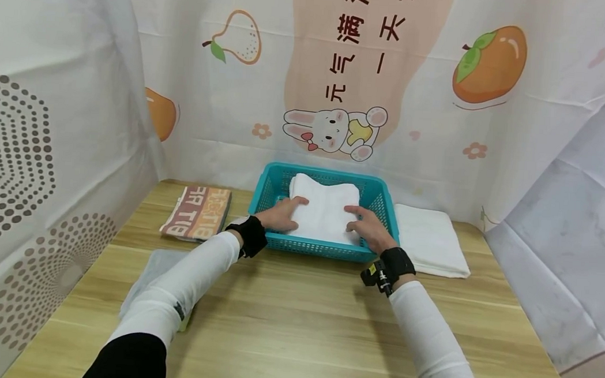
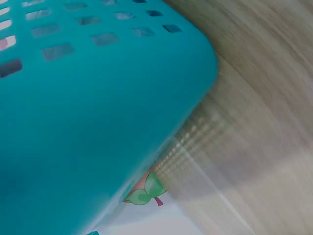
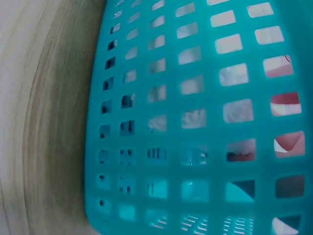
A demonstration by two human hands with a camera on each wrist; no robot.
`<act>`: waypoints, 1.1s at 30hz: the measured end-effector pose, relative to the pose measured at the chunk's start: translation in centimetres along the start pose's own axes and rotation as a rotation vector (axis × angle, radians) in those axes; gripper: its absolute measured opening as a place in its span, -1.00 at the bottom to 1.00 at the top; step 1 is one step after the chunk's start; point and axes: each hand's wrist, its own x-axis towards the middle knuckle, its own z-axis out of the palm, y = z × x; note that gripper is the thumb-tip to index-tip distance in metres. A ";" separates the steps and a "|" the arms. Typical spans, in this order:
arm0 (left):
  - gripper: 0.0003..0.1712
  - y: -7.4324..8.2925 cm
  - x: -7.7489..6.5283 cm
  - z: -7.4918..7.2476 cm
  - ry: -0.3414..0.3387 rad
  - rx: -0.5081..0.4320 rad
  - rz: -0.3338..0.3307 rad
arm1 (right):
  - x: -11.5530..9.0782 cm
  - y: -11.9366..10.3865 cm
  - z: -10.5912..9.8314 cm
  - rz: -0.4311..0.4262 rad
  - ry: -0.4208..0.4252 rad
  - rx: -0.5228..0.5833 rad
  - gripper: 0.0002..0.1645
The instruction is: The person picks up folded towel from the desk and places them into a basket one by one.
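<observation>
Head alone: cloth (image 1: 324, 210) between hands (image 1: 280, 214) (image 1: 374, 230)

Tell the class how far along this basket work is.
Done: a white cloth lies in the teal basket. In hand: the left hand and right hand are at the cloth's opposite sides, perhaps settling it. Possibly left: the second white cloth, patterned cloth and grey cloth, outside the basket.

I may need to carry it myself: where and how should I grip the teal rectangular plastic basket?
Probably take the teal rectangular plastic basket by its raised rim at both short ends, coming from left and right together. It sits upright and is longer across than front to back, so this grip should balance the folded white cloth inside.
</observation>
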 end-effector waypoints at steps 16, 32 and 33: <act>-0.20 0.1 -0.1 0.4 -0.029 0.024 -0.094 | -0.2 0.1 0.1 0.032 -0.066 0.000 -0.29; -0.14 -0.1 0.1 0.5 -0.078 0.098 -0.181 | -0.3 0.2 0.0 0.050 -0.065 0.010 -0.25; -0.14 -0.1 0.1 0.4 -0.076 0.098 -0.179 | -0.2 0.2 0.0 0.049 -0.063 0.009 -0.24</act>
